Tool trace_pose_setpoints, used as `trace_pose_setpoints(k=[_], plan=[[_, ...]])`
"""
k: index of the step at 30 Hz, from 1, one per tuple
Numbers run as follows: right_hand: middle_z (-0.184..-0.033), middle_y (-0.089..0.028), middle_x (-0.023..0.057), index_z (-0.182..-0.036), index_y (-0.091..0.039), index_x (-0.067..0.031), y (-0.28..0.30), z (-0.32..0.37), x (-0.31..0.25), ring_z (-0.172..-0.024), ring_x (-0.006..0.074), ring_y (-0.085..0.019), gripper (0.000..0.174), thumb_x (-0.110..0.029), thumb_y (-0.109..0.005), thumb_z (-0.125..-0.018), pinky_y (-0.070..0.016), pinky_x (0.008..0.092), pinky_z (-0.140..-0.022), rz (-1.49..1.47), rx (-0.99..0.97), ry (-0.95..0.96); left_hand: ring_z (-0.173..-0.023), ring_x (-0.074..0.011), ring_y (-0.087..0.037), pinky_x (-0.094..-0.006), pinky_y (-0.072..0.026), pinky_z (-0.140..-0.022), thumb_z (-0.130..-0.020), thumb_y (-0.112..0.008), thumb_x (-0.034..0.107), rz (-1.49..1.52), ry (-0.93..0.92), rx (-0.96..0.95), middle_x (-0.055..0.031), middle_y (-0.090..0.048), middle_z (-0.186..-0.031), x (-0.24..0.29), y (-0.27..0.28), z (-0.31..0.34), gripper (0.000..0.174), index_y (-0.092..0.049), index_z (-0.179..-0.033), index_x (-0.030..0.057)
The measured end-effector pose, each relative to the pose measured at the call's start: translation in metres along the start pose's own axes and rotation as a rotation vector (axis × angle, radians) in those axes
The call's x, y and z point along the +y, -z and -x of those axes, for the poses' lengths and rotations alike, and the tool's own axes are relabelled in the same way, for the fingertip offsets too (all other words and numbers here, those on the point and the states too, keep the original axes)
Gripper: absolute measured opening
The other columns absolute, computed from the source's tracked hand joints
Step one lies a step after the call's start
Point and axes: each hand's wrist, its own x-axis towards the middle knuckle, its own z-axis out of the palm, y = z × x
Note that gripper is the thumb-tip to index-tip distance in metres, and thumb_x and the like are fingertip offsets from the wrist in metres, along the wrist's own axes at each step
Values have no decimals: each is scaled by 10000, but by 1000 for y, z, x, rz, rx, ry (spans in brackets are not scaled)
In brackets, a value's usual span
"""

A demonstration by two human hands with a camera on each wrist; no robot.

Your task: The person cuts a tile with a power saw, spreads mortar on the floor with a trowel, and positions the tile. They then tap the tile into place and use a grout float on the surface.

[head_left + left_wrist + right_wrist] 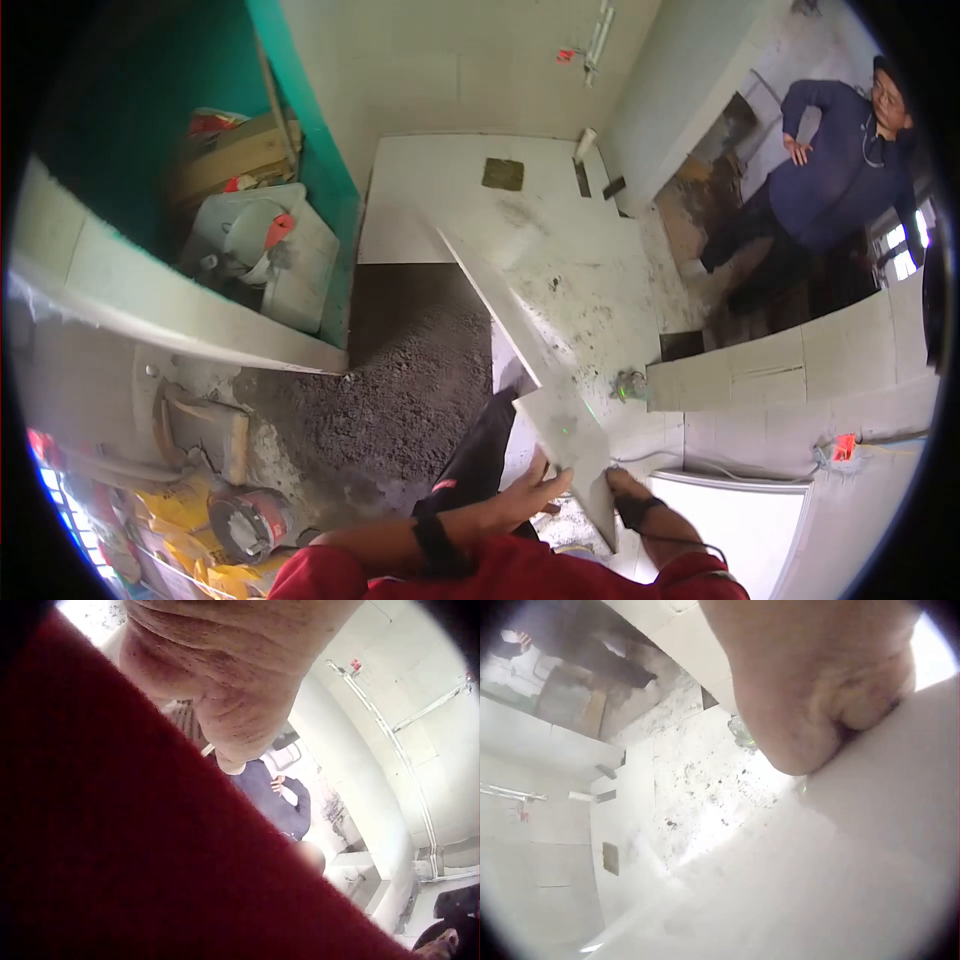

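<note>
A pale tile (568, 428) with a stepped edge is tilted in front of the person's body; in the right wrist view the tile (870, 832) fills the lower right. The left hand (532, 492) grips its near left edge, thumb on the face. On the opposite edge, the right hand (628, 488) holds the tile; the right hand (817, 690) also shows against its surface. A red sleeve (150, 825) covers much of the left wrist view, below the left hand (225, 682), whose fingertips are hidden. Dark loose mortar (400, 400) lies left of the tile.
Laid floor tiles (430, 165) stretch ahead, with a square opening (503, 174). A plastic tub (315, 255) stands behind a low wall at left. Another person (825, 180) is beyond the right-hand wall. A bucket (245, 525) and yellow bags (180, 505) are at lower left.
</note>
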Motion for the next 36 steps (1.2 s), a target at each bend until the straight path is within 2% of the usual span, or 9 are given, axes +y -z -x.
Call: trace_pose_setpoints(k=[5,7,13,18,20,28,31,32,36], plan=[[-951,-555,128,-1052,-530,-41,-89,-33,3,-826,263,-532,276,-261,-408,-941,-443,344,-674,-407,-45,-6,-1257,-198,-387,-360,-380,-1023,-1013,-443,191,165,-206,441,-95,-393,-1387,-47,27,55,528,-196,-1468,88],[-933,-557,118,-1044,-530,-45,-125,-51,5,-803,255,-535,275,-266,-399,-945,-444,339,-655,-559,-49,-23,-1171,-308,-473,-393,-387,-1003,-965,-445,58,-1,-260,558,-180,-487,-1278,-68,54,75,473,-274,-1397,-26],[-879,-561,89,-1020,-530,-58,-231,-112,18,-733,232,-541,280,-281,-374,-958,-445,322,-597,-928,17,-108,-946,-153,-513,-314,-435,-839,-1007,-422,409,-70,-232,779,-54,-578,-1022,-136,107,147,457,-528,-1178,-2],[-834,-564,64,-1000,-530,-69,-331,-170,11,-674,212,-547,289,-294,-353,-968,-447,307,-549,-1100,95,-187,-739,-123,-470,-326,-415,-649,-974,-478,459,-231,-159,1064,2,-540,-800,-199,210,174,452,-563,-954,15],[-817,-565,55,-992,-530,-73,-370,-195,8,-651,204,-549,293,-299,-344,-973,-447,302,-529,-1130,133,-210,-657,-101,-410,-303,-359,-566,-963,-497,450,-12,-237,1204,22,-483,-715,-215,257,180,436,-544,-860,29],[-836,-566,60,-1002,-513,-66,-479,-241,-45,-617,185,-545,343,-344,-312,-988,-450,300,-516,-1407,138,-270,-689,-127,-524,-298,-437,-608,-980,-394,500,142,-144,1335,-30,-590,-795,-217,420,198,572,-616,-952,-27],[-939,-563,102,-1054,-487,-48,-512,-274,-30,-734,222,-595,408,-407,-302,-997,-517,353,-602,-1402,54,-141,-745,-147,-588,-308,-489,-664,-998,-381,493,166,-25,1382,-51,-640,-866,-239,479,199,581,-632,-997,-31],[-980,-561,120,-1084,-478,-38,-522,-287,-29,-795,241,-610,434,-430,-313,-998,-540,383,-644,-1304,91,-106,-740,-151,-582,-307,-490,-666,-1000,-385,502,227,-162,1363,-38,-629,-867,-270,511,196,580,-632,-1007,-23],[-1054,-573,149,-1168,-456,-15,-545,-309,-27,-922,282,-636,506,-472,-310,-1005,-570,471,-770,-1294,156,-94,-755,-156,-594,-311,-500,-681,-995,-397,511,247,-135,1360,-41,-633,-912,-288,551,193,573,-624,-1035,-13]])
